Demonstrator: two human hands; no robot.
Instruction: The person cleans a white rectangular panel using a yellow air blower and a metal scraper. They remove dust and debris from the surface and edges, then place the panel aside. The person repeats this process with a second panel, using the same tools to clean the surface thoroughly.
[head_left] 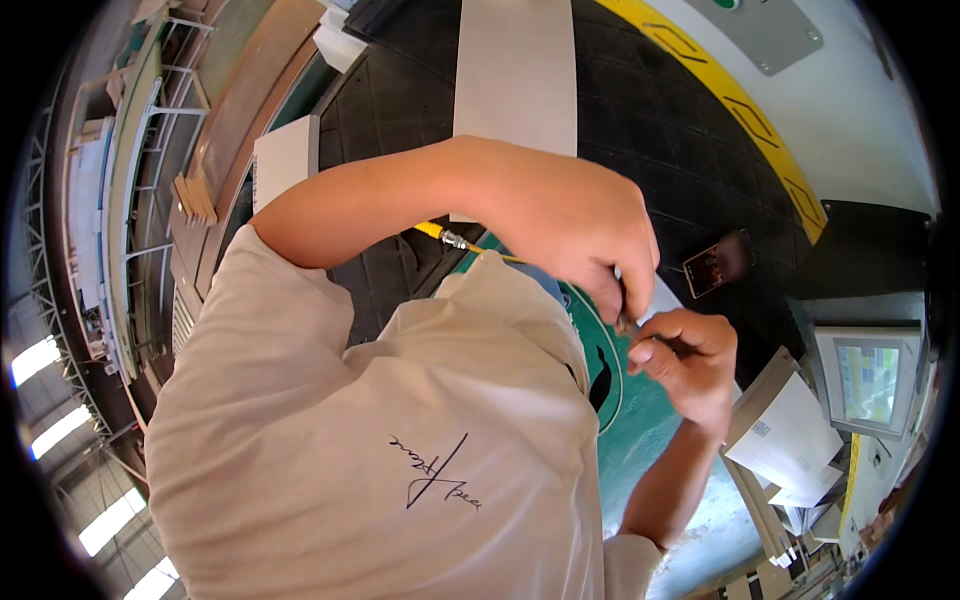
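Observation:
My left hand (590, 225) reaches across from the upper left, its fingers bent and closed with the thumb. Just below and to its right, my right hand (690, 360) comes up from the lower right, thumb and forefinger pinched together. The fingertips of both hands nearly meet at something small and dark, mostly hidden, whose kind I cannot make out. Behind my left forearm shows a yellow air hose (428, 229) with a metal coupling (455, 240). A long pale board (515, 75) lies beyond that forearm on a black surface.
A phone (704, 272) lies on the black surface right of my hands. A yellow-striped machine edge (745, 110) curves along the upper right. At the right are a screen (868, 380) and stacked white panels (785, 430). Green floor (650, 440) shows below; boards (235, 110) stand left.

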